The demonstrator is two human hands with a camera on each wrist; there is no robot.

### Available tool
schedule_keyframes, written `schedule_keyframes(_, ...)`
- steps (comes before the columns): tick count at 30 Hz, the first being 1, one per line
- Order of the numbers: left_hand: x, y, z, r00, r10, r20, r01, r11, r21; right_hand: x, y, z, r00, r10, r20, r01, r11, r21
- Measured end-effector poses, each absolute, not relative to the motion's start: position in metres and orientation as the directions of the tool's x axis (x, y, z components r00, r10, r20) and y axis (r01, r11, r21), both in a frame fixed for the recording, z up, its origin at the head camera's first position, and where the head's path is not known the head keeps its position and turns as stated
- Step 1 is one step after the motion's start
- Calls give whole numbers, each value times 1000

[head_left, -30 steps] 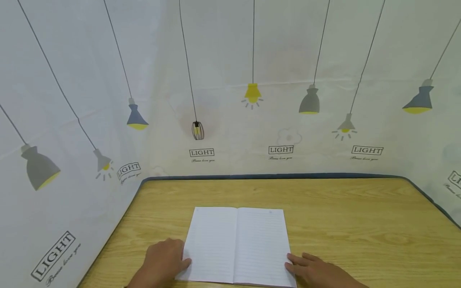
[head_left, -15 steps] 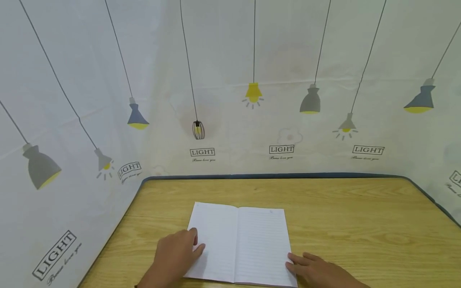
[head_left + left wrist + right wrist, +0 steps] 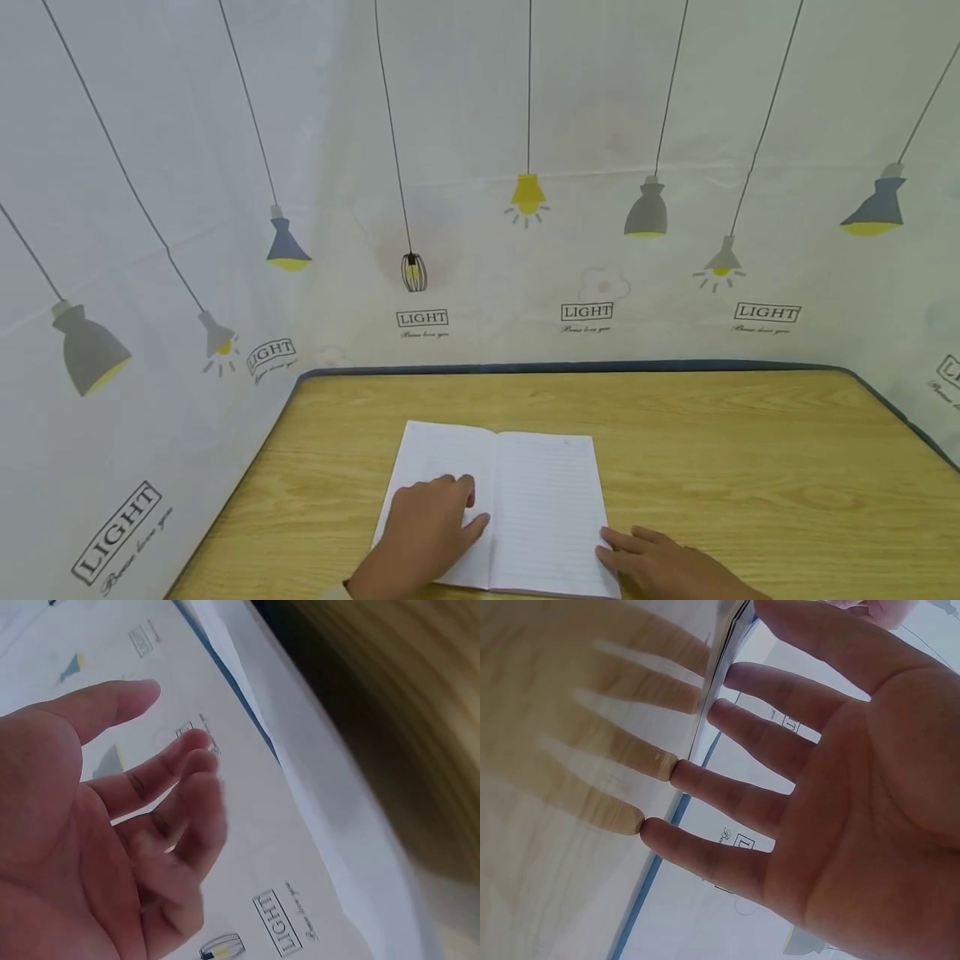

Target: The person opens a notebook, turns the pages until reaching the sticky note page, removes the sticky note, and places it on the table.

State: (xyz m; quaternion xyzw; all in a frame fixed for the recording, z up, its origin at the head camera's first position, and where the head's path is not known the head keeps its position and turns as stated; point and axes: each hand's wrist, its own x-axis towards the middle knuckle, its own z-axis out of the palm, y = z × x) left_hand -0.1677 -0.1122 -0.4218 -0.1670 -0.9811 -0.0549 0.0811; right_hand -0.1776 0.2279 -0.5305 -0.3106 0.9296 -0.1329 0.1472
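Note:
An open notebook (image 3: 547,508) with white lined pages lies flat on the wooden table. Over its left page is my left hand (image 3: 431,529), its thumb near the centre fold. The left wrist view shows that hand (image 3: 112,817) with loosely bent fingers and nothing held; a pale page edge (image 3: 315,795) runs beyond them. At the lower right edge of the notebook, my right hand (image 3: 667,567) rests with its fingertips on the margin. In the right wrist view the fingers (image 3: 731,791) are straight and spread, some tips on the shiny tabletop, others at the notebook's edge (image 3: 716,694).
The wood-grain table (image 3: 750,467) has a dark blue rim (image 3: 600,367) along its back and sides. White cloth walls (image 3: 480,125) printed with hanging lamps and the word LIGHT enclose it on the back, left and right.
My left hand has moved from the notebook's left edge rightward across the left page toward the fold. The right hand has stayed at the right edge.

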Motion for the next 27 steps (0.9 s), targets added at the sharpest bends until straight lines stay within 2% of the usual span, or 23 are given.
schedule_keyframes(7, -167, -90, -427, -912, 380, 154, 391, 919, 48, -177, 224, -526, -773, -605, -192, -530, 782, -330)
schedule_keyframes(13, -167, -79, -432, -907, 416, 68, 418, 908, 18, -176, 222, -525, -769, -606, -202, -528, 781, -335)
schedule_keyframes(19, -165, -77, -436, -881, 470, -53, 467, 882, 59, -177, 226, -528, -765, -619, -180, -543, 769, -337)
schedule_keyframes(27, -167, -77, -440, -856, 502, -129, 493, 865, 96, -156, 205, -472, -776, -592, -219, -508, 791, -340)
